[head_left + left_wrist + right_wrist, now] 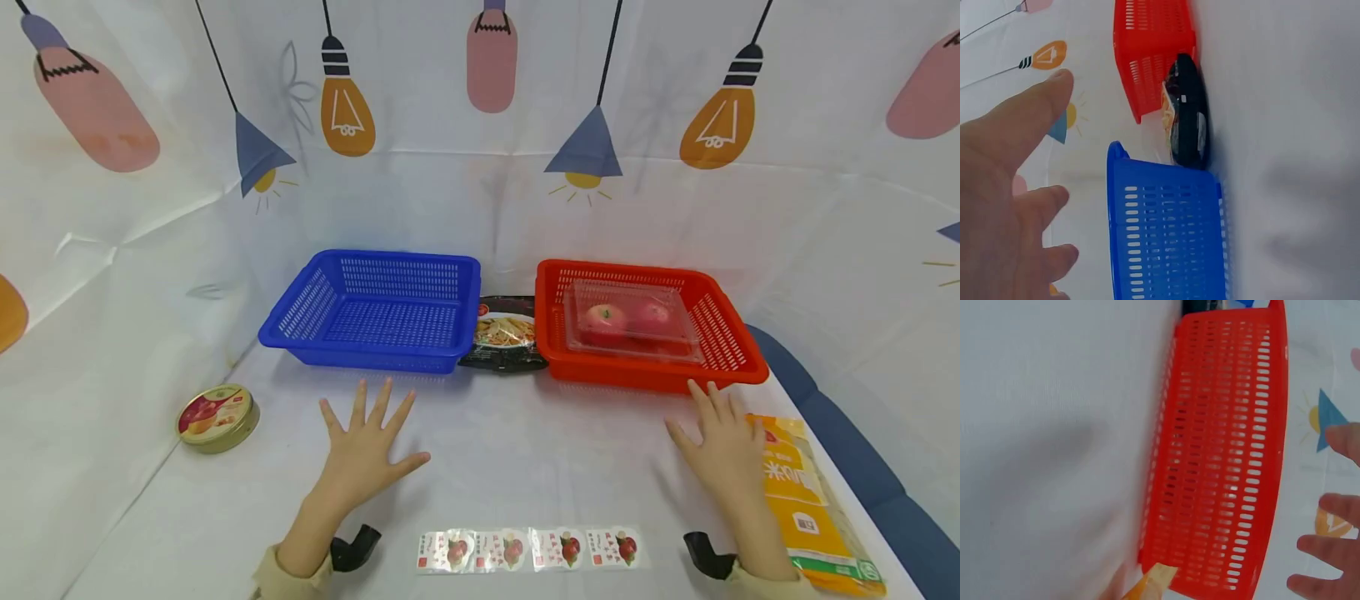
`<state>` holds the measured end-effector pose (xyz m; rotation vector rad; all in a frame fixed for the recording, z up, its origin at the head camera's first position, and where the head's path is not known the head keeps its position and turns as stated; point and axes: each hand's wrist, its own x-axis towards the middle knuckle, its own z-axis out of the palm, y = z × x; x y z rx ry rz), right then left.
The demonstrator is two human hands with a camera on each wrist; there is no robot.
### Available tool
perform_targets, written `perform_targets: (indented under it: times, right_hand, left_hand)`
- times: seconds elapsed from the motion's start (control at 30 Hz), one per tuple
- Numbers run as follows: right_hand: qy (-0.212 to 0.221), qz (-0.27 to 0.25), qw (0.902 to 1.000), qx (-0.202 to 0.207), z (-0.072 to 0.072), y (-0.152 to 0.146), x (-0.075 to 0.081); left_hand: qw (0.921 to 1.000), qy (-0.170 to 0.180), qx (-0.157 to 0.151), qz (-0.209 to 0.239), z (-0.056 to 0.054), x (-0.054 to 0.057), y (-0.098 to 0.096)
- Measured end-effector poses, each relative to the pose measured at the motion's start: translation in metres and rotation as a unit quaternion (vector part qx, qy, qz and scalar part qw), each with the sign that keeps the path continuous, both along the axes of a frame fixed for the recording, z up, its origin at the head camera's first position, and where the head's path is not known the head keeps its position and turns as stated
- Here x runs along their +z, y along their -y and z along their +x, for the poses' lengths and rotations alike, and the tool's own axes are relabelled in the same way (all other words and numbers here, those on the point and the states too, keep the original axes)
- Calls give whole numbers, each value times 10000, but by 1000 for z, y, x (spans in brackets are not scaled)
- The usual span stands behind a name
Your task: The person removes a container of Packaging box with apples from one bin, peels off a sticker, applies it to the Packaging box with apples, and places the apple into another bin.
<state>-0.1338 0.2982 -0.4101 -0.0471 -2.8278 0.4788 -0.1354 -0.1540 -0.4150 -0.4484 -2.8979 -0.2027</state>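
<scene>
My left hand hovers over the white table with its fingers spread, holding nothing. In front of it stands a blue plastic basket with nothing in it. My right hand, fingers apart and holding nothing, is just before the red basket. A clear plastic box with red apples lies in that basket. Beside the right hand is a yellow bag of grain, partly hidden by the hand and forearm. Between the baskets a black food packet is partly covered.
A round gold tin sits at the table's left. Near the front edge lies a row of several apple-printed stickers. A printed white cloth hangs behind the baskets. Something dark blue stands past the right table edge.
</scene>
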Motion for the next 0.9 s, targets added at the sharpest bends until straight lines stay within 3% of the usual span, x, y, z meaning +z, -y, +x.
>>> perform_targets:
  times: [0.33,0.6,0.9]
  right_hand:
    - [-257,-106,9984,-484,-13,-11,6]
    - [-88,-298,9959,-851,-31,-28,9]
    - [52,-318,9944,-1005,-47,-44,6]
  left_hand:
    - [9990,-390,-194,-67,-10,5,-11]
    - [9941,-928,-556,-50,-23,11,-26]
    - [9867,-1298,-967,133,-42,15,-49]
